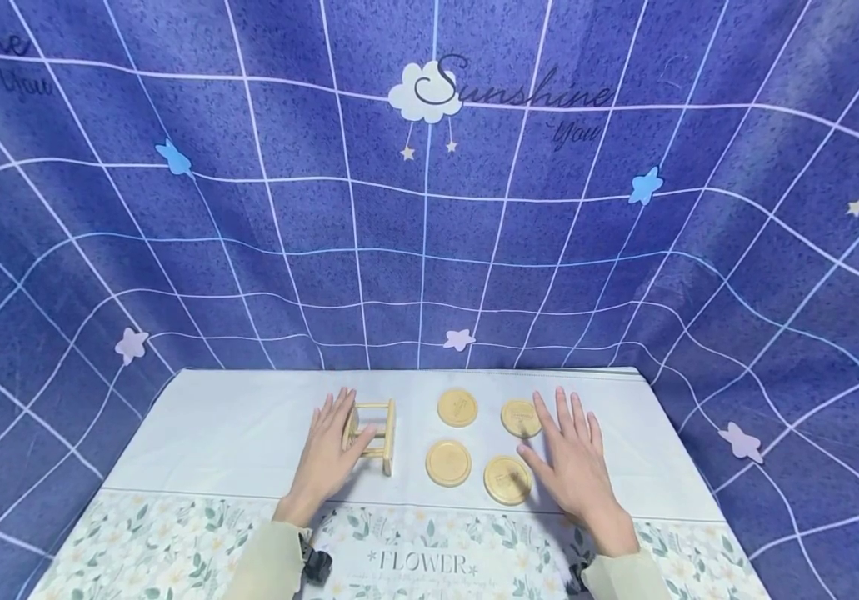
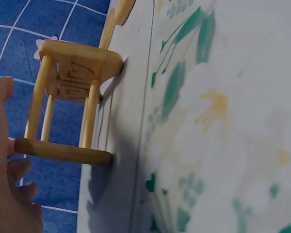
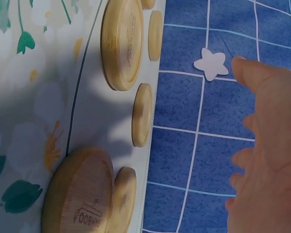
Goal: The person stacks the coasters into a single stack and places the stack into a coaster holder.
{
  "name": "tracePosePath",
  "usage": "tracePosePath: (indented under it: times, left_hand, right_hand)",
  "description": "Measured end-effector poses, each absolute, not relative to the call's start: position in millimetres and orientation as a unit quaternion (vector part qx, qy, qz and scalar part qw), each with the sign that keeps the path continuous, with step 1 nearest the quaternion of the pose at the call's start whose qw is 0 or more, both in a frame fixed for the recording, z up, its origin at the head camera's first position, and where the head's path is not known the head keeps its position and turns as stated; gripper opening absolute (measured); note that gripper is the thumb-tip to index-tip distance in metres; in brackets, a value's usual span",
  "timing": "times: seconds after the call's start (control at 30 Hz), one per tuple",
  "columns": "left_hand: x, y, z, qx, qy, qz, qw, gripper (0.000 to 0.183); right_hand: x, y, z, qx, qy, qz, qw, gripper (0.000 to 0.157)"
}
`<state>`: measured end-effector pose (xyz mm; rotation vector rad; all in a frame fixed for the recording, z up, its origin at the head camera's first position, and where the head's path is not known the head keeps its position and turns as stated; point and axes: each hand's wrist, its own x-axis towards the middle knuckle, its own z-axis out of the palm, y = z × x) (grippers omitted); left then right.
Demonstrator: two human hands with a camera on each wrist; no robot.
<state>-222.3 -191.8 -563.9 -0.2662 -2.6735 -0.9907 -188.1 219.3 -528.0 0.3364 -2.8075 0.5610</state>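
A small wooden rack (image 1: 389, 437) with round rods between two end plates stands on the white cloth; its slats and rods show closely in the left wrist view (image 2: 80, 53). My left hand (image 1: 330, 454) is over its left side, fingers straight, thumb across the rods in the head view; whether it touches the rack I cannot tell. Several round wooden coasters lie flat to the right: an upper one (image 1: 457, 407), a lower one (image 1: 448, 463), and two nearer my right hand (image 1: 575, 462). That hand is spread beside the upper right coaster (image 1: 521, 418) and lower right coaster (image 1: 507, 480), holding nothing.
The white cloth (image 1: 249, 425) has a flower-printed front strip (image 1: 174, 542) with lettering. A blue curtain (image 1: 429, 217) with a line grid, stars and clouds rises behind the table and along both sides. Dark wrist straps (image 1: 317, 565) sit at the sleeve ends.
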Motion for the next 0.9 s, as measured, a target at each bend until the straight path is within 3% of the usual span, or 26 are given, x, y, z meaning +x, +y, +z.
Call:
tracePosePath:
  times: [0.5, 0.9]
  left_hand:
    - [-214.5, -195.5, -582.8, -0.022, -0.888, -0.453, 0.076, 0.090]
    - [-208.7, -198.5, -600.5, -0.036, -0.842, -0.537, 0.037, 0.102]
  right_hand:
    - [-175.7, 231.1, -537.0, 0.110, -0.954, 0.233, 0.155, 0.085]
    - [-170.0, 239.9, -544.8, 0.099, -0.952, 0.244, 0.154, 0.084]
